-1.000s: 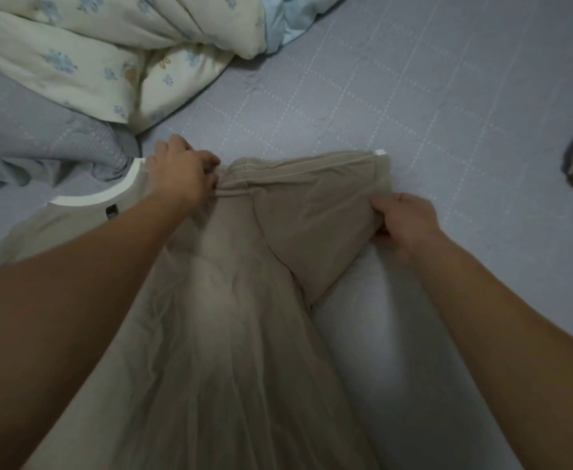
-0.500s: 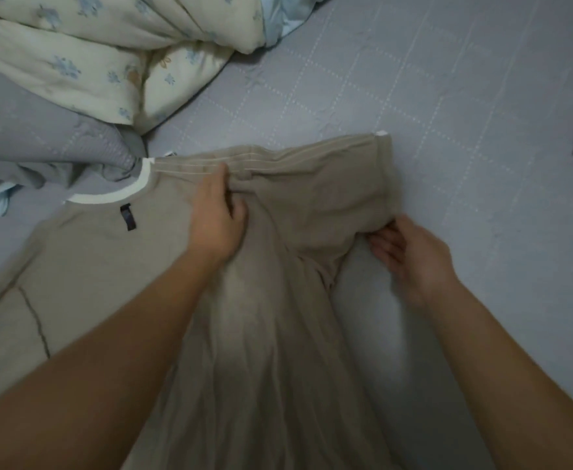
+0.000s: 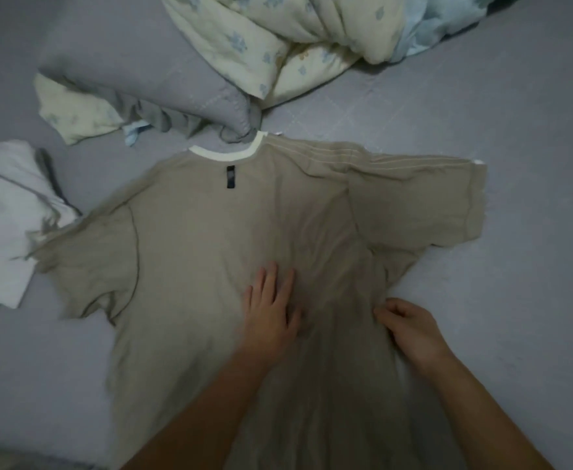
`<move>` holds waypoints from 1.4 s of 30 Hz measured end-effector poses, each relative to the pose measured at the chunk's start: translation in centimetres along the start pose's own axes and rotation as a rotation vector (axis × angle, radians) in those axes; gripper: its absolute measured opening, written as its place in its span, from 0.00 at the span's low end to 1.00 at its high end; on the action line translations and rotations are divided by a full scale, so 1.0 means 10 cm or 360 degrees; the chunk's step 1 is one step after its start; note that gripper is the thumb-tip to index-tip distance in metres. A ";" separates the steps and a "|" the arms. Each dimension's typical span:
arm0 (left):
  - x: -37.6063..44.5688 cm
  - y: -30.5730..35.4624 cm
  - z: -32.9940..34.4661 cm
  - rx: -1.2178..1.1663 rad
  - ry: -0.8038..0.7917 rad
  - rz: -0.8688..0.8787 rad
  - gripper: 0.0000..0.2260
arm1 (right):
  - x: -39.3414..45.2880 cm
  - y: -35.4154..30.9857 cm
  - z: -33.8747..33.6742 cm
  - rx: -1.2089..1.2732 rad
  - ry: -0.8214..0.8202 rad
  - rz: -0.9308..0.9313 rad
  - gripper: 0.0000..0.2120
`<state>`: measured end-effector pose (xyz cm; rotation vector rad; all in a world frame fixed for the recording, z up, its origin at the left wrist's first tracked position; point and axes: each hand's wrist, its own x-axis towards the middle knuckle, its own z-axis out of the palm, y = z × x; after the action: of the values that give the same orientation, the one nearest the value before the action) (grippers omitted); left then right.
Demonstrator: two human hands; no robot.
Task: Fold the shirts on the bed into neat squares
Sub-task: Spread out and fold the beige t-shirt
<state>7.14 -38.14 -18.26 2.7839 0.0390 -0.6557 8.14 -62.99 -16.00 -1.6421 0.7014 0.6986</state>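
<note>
Nearest the person, the left hand (image 3: 270, 312) lies flat on the middle of the tan shirt (image 3: 193, 239), fingers straight and spread, pressing the cloth down. Just right of it, the right hand (image 3: 410, 329) curls its fingers at the shirt's right side seam below the sleeve, apparently pinching the edge (the contact itself is hard to see). The shirt looks light, limp and quick to wrinkle, best taken at seams, hem or shoulders. It lies spread across the middle of the bed (image 3: 515, 300), collar toward the far quilt (image 3: 295, 35).
</note>
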 end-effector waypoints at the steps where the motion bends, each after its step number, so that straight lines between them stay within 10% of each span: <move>1: -0.03 -0.04 -0.04 0.0018 -0.0040 -0.0009 0.32 | -0.06 0.04 0.01 -0.0047 -0.0026 0.0022 0.06; 21: -2.08 -0.87 0.42 0.0048 -0.0409 -0.0118 0.38 | -1.72 1.83 0.33 -0.0534 0.0206 0.0573 0.28; 30: -2.54 -0.82 0.67 0.0039 -0.0381 -0.0192 0.39 | -2.14 2.01 0.16 -0.0338 0.0656 0.0126 0.22; 42: -2.72 -1.07 0.64 -0.0056 -0.0299 -0.0319 0.31 | -2.06 2.10 0.11 -0.0706 0.0558 0.0089 0.13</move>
<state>-20.98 -28.61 -14.57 2.6940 0.2915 -0.9532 -21.22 -63.72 -13.60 -2.1931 0.8881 0.6421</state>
